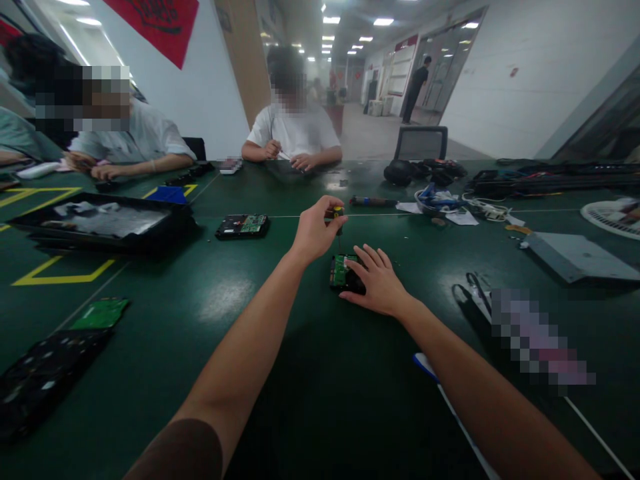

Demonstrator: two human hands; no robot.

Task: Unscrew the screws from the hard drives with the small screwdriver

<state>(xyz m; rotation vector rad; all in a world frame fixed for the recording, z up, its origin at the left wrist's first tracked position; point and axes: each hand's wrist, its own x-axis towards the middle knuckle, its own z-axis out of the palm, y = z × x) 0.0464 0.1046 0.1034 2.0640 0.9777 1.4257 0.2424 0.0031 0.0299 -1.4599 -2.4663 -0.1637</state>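
My left hand (320, 230) is closed around the yellow and black handle of a screwdriver (339, 213). The thin shaft points down at a hard drive (338, 275) that lies on the table with its green circuit board up. Whether the tip touches a screw is too small to tell. From the right, my right hand (376, 283) steadies the drive, thumb along the near side and index finger over the board, its other fingers spread. Part of the drive is hidden under this hand.
Another hard drive (243, 226) lies to the left, beyond a black tray stack (105, 230). More drives (55, 367) lie near left. At right are a metal case (583, 255), a pen-like tool (373, 201) and cables (490, 208). Two people sit across the green table (225, 400).
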